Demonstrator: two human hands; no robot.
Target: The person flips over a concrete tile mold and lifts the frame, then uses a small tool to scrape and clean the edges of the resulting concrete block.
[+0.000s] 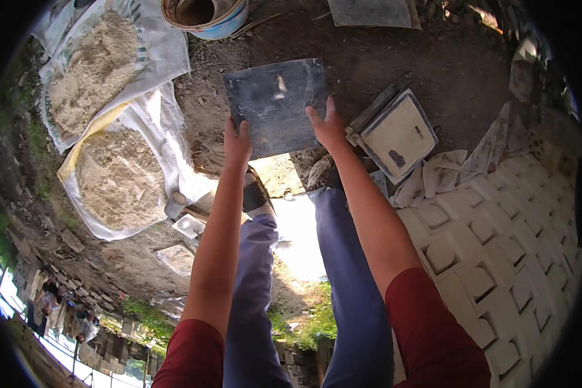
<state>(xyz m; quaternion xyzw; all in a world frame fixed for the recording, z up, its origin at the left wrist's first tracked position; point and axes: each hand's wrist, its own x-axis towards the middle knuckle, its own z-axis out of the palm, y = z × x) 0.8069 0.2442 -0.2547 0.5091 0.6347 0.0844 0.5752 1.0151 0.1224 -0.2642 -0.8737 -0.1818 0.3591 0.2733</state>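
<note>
A flat, dark grey square sheet (278, 107), dusty and scuffed, is held out in front of me above the dirt ground. My left hand (237, 143) grips its near left edge, with the thumb over the top face. At its right edge my right hand (328, 127) is closed, thumb also on top; the fingers underneath are mostly hidden. Just right of my right hand lies a square mould (402, 132) with a dark rim and a smooth cream surface, marked by dark patches. My feet and blue trouser legs show below the sheet.
Two white sacks carry heaps of pale sandy powder (119, 178) at the left. A bucket (215, 29) and another grey sheet (374, 13) are at the far side. Rows of pale cast blocks (491, 258) fill the right, beside a crumpled cloth (433, 178). A small trowel-like tool (189, 225) lies near my left forearm.
</note>
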